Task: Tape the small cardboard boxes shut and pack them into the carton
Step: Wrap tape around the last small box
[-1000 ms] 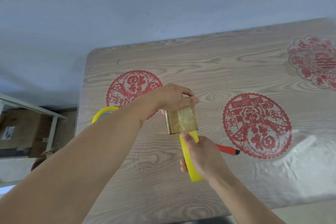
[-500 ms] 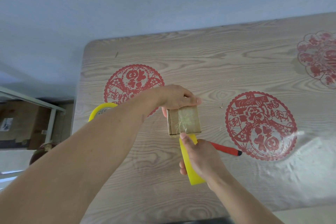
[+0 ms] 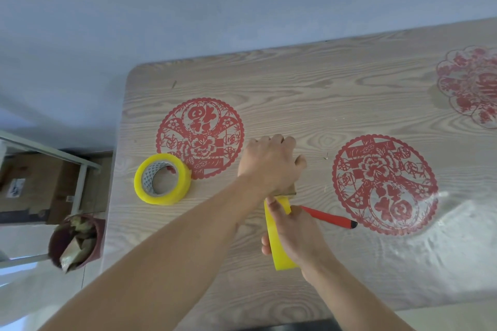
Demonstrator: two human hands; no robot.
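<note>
- Both hands meet at frame centre: left hand (image 3: 271,164) lies curled over the small brown cardboard box (image 3: 289,192), nearly hiding it; right hand (image 3: 294,234) grips a yellow tape strip (image 3: 279,255) running from the box's near edge.
- Risk: slack tape could wrinkle or stick askew.
- Risk: the box may slide on the wood-grain desk (image 3: 322,94).
- No carton is identifiable.

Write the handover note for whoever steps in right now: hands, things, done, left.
Left hand lies over the small cardboard box, covering nearly all of it on the table.
Right hand grips a yellow tape strip that runs to the box's near edge.
Tape roll sits left of the box; red cutter lies right.
Done: strip laid on box.
Left: cut the strip, pack; no carton in view.
</note>
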